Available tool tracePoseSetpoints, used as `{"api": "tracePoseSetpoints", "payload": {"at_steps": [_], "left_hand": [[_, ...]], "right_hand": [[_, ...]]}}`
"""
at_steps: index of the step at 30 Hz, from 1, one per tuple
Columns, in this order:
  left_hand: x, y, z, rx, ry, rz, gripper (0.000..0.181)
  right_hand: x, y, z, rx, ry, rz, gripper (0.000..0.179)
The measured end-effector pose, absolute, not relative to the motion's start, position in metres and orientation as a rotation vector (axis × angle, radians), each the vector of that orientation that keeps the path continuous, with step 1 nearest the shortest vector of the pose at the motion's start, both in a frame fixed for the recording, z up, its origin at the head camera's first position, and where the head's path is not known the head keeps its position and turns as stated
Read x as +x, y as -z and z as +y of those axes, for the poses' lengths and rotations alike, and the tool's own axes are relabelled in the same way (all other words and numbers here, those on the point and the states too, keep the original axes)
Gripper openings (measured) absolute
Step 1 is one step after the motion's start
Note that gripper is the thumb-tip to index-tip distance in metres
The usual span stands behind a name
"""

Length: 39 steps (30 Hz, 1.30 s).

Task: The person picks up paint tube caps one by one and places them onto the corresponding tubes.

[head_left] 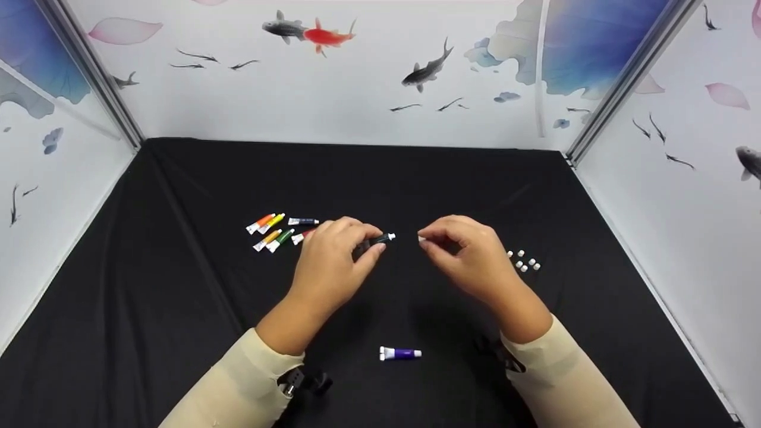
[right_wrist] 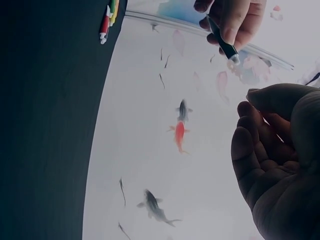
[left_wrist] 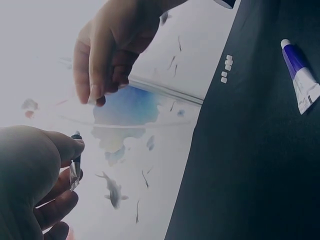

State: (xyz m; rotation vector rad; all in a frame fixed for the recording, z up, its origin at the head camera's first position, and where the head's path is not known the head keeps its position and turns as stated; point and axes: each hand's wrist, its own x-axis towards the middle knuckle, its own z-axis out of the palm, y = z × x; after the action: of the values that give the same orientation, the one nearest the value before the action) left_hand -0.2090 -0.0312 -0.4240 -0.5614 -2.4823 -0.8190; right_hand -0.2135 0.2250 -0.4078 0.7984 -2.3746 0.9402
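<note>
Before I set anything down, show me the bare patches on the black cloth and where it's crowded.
Black cloth lies bare between the back wall and the tube cluster, from that cluster to the left wall, and between the white caps and right wall. It's crowded at the cluster, near the left hand, and at the caps, near the right hand.

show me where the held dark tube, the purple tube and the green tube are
Held dark tube (right_wrist: 225,46): right wrist view, on its dark body
Purple tube (head_left: 402,353): head view, on its purple body
Green tube (head_left: 282,239): head view, on its green body
</note>
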Motion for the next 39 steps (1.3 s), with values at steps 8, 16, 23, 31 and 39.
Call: {"api": "tracePoseSetpoints", "payload": {"at_steps": [8,16,23,31,39], "left_hand": [[-0.208,0.424,-0.027,-0.570,0.823,-2.470,0.014],[-0.207,0.426,-0.024,-0.576,0.841,-2.449,0.016],[-0.204,0.425,-0.023,-0.593,0.851,-2.441,0.017],[-0.203,0.426,-0.022,-0.616,0.834,-2.435,0.018],[-0.202,0.427,-0.020,-0.628,0.830,-2.416,0.017]], "right_hand": [[-0.214,0.408,0.218,0.828,-0.947,-2.353,0.009],[-0.213,0.409,0.213,0.837,-0.967,-2.319,0.011],[-0.212,0.408,0.212,0.836,-0.976,-2.319,0.010],[-0.211,0.408,0.211,0.838,-0.979,-2.328,0.010],[-0.209,0.409,0.210,0.859,-0.963,-2.337,0.011]]}}
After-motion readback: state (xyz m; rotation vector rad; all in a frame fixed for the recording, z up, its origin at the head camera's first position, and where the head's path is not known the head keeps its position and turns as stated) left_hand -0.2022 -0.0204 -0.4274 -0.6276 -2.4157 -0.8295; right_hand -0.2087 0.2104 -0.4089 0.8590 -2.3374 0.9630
